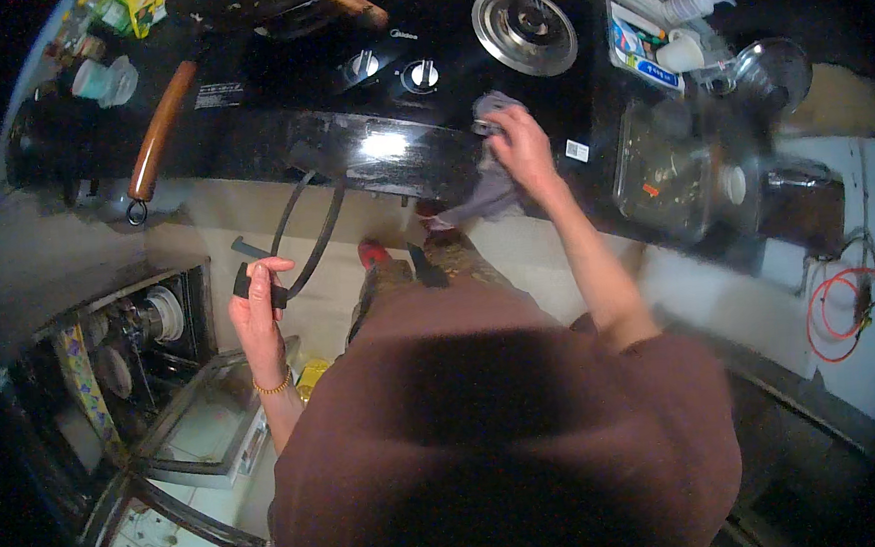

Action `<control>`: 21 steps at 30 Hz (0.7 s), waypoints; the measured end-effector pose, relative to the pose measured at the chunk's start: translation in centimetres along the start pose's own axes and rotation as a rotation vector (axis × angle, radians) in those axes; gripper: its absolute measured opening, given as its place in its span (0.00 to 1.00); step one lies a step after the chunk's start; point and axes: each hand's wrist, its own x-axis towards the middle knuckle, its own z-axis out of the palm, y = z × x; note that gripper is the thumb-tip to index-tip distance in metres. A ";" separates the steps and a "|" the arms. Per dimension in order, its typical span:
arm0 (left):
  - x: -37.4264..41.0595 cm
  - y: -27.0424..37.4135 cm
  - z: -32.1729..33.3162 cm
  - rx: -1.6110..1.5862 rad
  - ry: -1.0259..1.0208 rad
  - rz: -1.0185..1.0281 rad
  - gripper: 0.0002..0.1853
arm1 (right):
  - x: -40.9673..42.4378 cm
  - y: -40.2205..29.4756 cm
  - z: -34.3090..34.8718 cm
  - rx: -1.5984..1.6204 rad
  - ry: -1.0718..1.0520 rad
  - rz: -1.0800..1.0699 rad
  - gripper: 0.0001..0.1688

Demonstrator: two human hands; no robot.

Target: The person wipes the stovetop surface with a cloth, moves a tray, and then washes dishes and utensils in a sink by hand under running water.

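Observation:
My right hand grips a grey cloth at the front of a black Midea cooktop. Part of the cloth is bunched under my fingers on the glass, and the rest hangs over the front edge. My left hand, below and left of the cooktop, holds the black block-like end of a thick dark cord. That cord loops up towards the cooktop's front edge. Two silver knobs and a round metal burner plate are on the cooktop, beyond my right hand.
A pan with a wooden handle juts over the front edge at left. To the right are a clear plastic container, a glass pot and a white cup. A cabinet with open glass doors holds dishes at lower left.

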 end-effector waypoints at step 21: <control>0.5 -0.6 0.6 -0.080 0.107 -0.105 0.17 | 2.4 -1.6 0.7 -0.355 -0.197 -0.163 0.27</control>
